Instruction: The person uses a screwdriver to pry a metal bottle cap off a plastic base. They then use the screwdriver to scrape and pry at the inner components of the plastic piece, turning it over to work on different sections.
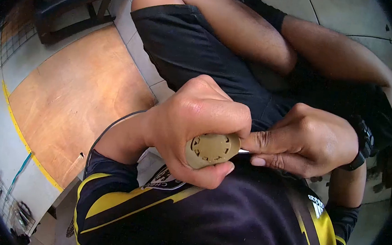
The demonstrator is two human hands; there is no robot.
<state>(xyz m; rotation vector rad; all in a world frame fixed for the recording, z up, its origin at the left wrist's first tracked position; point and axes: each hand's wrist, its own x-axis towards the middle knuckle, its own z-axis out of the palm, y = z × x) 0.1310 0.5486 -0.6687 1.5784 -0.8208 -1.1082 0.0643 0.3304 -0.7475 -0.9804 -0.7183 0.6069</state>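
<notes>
My left hand (200,123) is closed around a tan, rounded object (208,150), its oval end with a ring of small dark slots facing up. The rest of the object is hidden in the fist, so its kind does not show. Close against it on the right, my right hand (302,142) has thumb and forefinger pinched together. A small, shiny silver-white piece (244,151) shows between the tan object and these fingertips. Whether that piece is joined to the tan object cannot be made out. Both hands are above my lap, in front of the dark shirt (244,214).
A wooden board (80,95) lies on a pale table to the left, with a yellow strip (19,138) along its edge. A teal strip (19,175) and scissors (23,210) lie lower left. A black frame (76,9) stands upper left. A thin black cable (108,129) passes my left forearm.
</notes>
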